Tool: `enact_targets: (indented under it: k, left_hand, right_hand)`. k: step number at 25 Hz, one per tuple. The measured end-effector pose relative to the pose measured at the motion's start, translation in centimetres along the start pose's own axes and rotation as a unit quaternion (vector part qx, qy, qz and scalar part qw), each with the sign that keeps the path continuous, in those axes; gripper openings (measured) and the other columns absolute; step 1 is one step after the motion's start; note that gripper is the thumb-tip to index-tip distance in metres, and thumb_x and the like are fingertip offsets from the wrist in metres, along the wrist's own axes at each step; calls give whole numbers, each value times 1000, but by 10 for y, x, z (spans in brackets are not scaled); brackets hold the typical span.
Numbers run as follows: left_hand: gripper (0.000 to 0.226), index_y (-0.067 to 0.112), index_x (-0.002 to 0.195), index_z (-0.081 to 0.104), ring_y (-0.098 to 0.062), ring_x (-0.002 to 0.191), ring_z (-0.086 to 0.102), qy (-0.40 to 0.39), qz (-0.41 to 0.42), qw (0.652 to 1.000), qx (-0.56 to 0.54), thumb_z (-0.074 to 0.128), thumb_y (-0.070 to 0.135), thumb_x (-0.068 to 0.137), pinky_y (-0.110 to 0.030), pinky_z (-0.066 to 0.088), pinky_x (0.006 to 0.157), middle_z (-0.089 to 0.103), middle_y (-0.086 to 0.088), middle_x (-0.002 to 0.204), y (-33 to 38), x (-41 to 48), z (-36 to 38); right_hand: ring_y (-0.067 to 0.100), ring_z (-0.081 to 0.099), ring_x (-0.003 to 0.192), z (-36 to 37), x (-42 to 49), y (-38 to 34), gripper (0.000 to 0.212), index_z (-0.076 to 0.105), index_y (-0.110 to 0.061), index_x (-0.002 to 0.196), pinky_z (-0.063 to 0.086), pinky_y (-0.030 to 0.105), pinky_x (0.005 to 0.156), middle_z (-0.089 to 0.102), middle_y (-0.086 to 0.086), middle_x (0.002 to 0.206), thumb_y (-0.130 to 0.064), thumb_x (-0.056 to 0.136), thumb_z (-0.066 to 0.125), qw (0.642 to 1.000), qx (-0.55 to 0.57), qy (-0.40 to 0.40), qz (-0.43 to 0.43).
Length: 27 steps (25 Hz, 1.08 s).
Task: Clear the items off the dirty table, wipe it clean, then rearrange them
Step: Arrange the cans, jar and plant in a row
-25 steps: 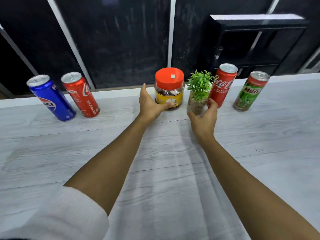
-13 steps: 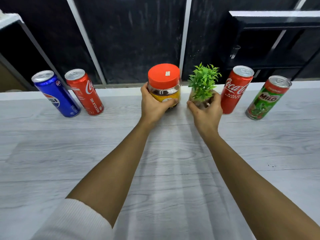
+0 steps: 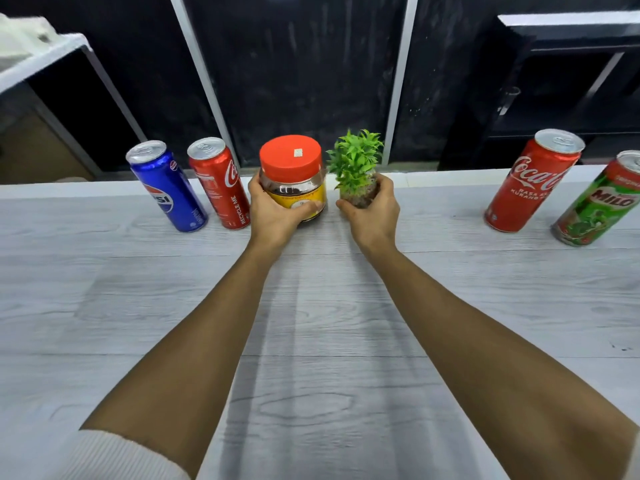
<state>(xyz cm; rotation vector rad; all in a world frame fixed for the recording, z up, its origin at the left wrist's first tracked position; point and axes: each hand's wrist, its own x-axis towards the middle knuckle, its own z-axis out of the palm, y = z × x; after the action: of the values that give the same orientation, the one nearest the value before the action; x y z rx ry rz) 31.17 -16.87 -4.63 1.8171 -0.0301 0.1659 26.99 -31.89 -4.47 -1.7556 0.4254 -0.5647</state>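
The pale wood-grain tabletop [image 3: 311, 341] carries everything along its far edge. At the middle, my left hand [image 3: 273, 213] wraps the orange-lidded jar [image 3: 294, 181], thumb across its yellow label. My right hand [image 3: 375, 216] curls around the small potted plant [image 3: 356, 161] just beside it. I cannot tell whether either is off the surface. I judge this to be clearing: lift both straight up, keep the plant upright, and squeeze its pot, not the leaves. The near Coca-Cola can [image 3: 220, 183] stands just left of the jar, with the Pepsi can [image 3: 168, 188] beyond it, so sliding sideways could topple them. The far Coca-Cola can [image 3: 530, 181] and the Milo can [image 3: 595, 202] stand well apart on the right.
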Motion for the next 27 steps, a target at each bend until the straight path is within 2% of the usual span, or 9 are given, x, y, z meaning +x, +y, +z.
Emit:
enact_targets:
  k: [3,6,8,11,14,19,23,25,27]
  left_hand:
    - [119,17,144,22,-13,120,52,-31,-6,999,7,94,29,49,-34,47,101,49,1,135,-6,1,-2]
    - [126,15,146,17,-18,125,50,-24,-36,999,18,94,30,47,-37,45,103,45,-4,141,-6,-9,3]
    - [113,7,145,19,-22,128,47,59,-65,996,-2,89,18,57,-41,43,106,42,-10,144,-5,-31,15]
    - [72,9,139,35,-21,128,47,153,-63,984,-67,69,-1,77,-37,41,108,43,-8,141,18,-94,56]
    - [50,14,128,48,-16,119,51,46,-12,998,-44,66,4,83,-30,43,105,52,-2,132,49,-131,111]
    - [65,19,136,42,-18,131,43,-144,30,987,68,75,26,81,-26,36,102,44,0,144,87,-134,199]
    - [87,17,145,29,-22,137,38,-198,15,977,76,80,30,75,-33,35,106,37,-4,151,102,-127,246]
    - [89,16,143,30,-22,132,44,-199,8,979,43,82,27,72,-30,38,102,44,-4,146,103,-123,262]
    - [83,14,137,39,-21,124,52,-177,18,983,37,84,27,69,-31,44,100,54,-4,137,102,-121,272]
  right_hand:
    - [17,55,114,-1,1,1,77,39,-11,134,42,15,86,57,5,124,-12,70,82,1000,-2,-25,13]
    - [18,37,134,-17,-6,0,94,23,-11,146,31,21,104,39,6,147,-12,72,81,998,-29,-43,29]
    - [19,34,136,-34,-19,3,81,26,-11,145,30,29,112,37,5,149,-7,80,73,998,-50,-18,16]
    - [16,47,123,-75,-43,11,52,42,-12,133,41,32,104,50,3,134,2,86,59,999,-24,49,0]
    - [14,55,107,-130,-55,18,39,52,-12,117,44,10,84,58,1,114,9,86,47,989,-2,149,4]
    - [19,48,108,-233,-36,37,38,47,-9,118,39,10,79,50,5,119,7,84,51,948,-12,319,0]
    - [23,33,133,-286,6,51,75,28,-12,141,28,18,96,35,9,144,-12,80,73,978,-45,192,71]
    - [18,38,131,-297,25,52,83,25,-12,144,28,11,91,37,8,146,-15,78,76,987,-55,129,81]
    - [13,50,119,-299,36,54,73,37,-9,138,34,1,79,51,7,136,-17,78,77,991,-65,100,63]
